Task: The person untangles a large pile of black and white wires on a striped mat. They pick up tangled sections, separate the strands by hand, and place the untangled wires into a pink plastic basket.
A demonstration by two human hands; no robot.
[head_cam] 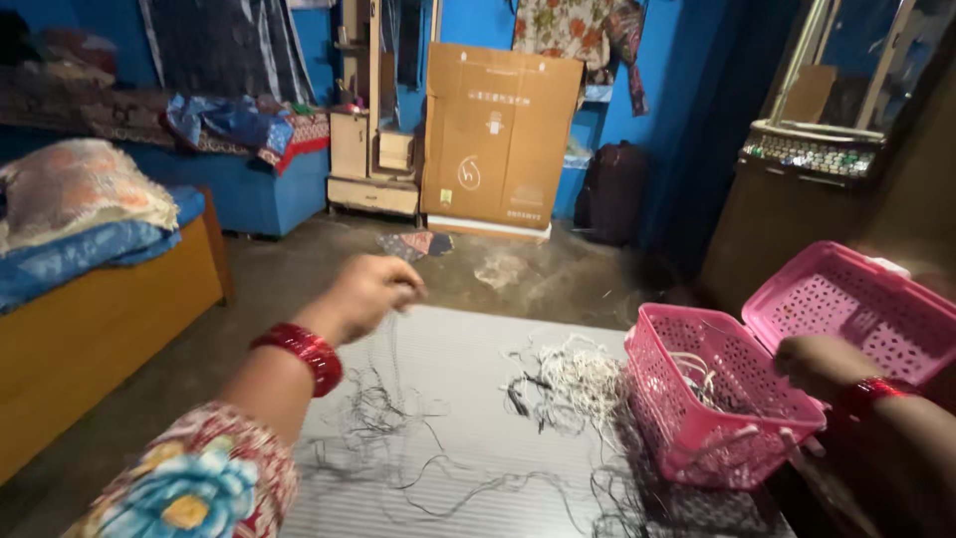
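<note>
1. Pink perforated plastic basket [732, 399] at the right edge of the grey ribbed mat [468, 349], hinged lid [856, 309] thrown open and tilted back to the right; inside, a small coil of white cord [692, 371], the rest of the interior hidden.
2. Left hand [370, 291] raised over the mat, fingers pinched shut on thin black threads [393, 399].
3. Threads hanging nearly straight down from the pinch, long axis vertical, lower ends spreading into a loose black tangle across the mat.
4. Right hand [819, 364] at the basket's far right rim, touching or just beside it; fingers blurred, grip impossible to tell.
5. Heap of white cord [578, 374] on the mat just left of the basket.
6. Red bangles [304, 354] on the left wrist.
7. Behind: flat cardboard box [501, 134] upright against the blue wall.
</note>
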